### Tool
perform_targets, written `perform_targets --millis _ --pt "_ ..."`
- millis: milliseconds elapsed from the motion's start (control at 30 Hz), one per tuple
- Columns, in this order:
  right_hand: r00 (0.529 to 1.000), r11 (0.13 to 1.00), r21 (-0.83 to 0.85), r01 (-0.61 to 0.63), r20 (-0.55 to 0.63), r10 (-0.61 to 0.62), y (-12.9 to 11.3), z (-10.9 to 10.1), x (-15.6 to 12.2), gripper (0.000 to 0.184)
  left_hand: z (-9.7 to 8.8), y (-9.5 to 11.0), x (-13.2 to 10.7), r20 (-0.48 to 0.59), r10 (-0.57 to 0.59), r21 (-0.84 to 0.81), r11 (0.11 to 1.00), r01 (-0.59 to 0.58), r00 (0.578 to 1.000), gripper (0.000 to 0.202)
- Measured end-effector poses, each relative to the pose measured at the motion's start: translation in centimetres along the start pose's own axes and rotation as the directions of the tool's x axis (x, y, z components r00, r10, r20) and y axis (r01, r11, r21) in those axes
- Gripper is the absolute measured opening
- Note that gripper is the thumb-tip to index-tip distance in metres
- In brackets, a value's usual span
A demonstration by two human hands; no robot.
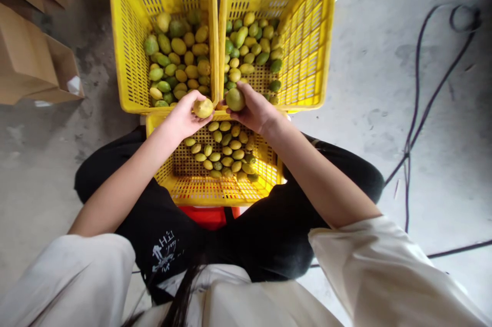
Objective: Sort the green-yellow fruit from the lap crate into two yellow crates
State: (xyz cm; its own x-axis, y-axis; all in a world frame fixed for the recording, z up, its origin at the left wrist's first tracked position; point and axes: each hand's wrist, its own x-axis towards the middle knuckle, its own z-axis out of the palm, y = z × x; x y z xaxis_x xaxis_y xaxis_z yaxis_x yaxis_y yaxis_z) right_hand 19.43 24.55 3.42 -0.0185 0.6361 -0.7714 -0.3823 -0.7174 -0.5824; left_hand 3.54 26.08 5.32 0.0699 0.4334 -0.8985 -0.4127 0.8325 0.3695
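Observation:
My left hand point(189, 115) is closed round a yellow lemon point(203, 108), its end facing up. In my right hand point(251, 104) is a greener lemon point(234, 100), gripped by the fingers and thumb. Both hands are over the near edges of two yellow crates. The left crate point(126, 50) holds many yellow and green lemons point(178, 46). More lemons, many of them green, lie in the right crate point(307, 45). Below my hands, between my knees, a third yellow crate point(226, 196) contains a loose layer of mostly yellow lemons point(226, 150).
Cardboard boxes point(28, 55) stand on the floor at the left. A black cable point(418, 106) lies looped across the concrete floor point(369, 70) on the right. Something red point(207, 217) sits below the near crate. My legs point(338, 168) flank that crate.

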Motion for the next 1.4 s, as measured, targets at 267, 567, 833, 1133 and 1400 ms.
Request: perform_targets --millis 267,567,833,1133,1400 --pt "0.998 0.999 -0.007 0.050 0.042 -0.050 -0.2 0.3 -1.0 0.009 0.2 -0.3 -0.3 0.002 -0.020 0.011 1.000 0.020 1.000 0.019" --pt "0.999 0.995 0.091 -0.046 -0.014 0.048 -0.6 0.3 -0.5 0.042 -0.4 0.1 0.3 -0.066 0.163 -0.150 0.974 -0.171 0.984 0.018" --pt "0.999 0.986 0.162 -0.031 -0.006 0.033 -0.5 0.5 -0.6 0.028 -0.8 0.4 0.5 -0.049 -0.028 -0.115 0.993 0.022 0.998 0.025" --pt "0.999 0.995 0.094 0.033 -0.034 -0.030 0.2 -0.2 0.3 0.015 0.0 0.2 0.1 0.012 -0.062 -0.085 0.994 0.062 0.998 0.025" --pt "0.994 0.994 0.020 0.104 0.012 -0.104 -0.1 -0.1 -0.3 0.013 0.1 0.1 -0.4 0.040 0.040 0.015 0.999 -0.040 0.998 0.011"
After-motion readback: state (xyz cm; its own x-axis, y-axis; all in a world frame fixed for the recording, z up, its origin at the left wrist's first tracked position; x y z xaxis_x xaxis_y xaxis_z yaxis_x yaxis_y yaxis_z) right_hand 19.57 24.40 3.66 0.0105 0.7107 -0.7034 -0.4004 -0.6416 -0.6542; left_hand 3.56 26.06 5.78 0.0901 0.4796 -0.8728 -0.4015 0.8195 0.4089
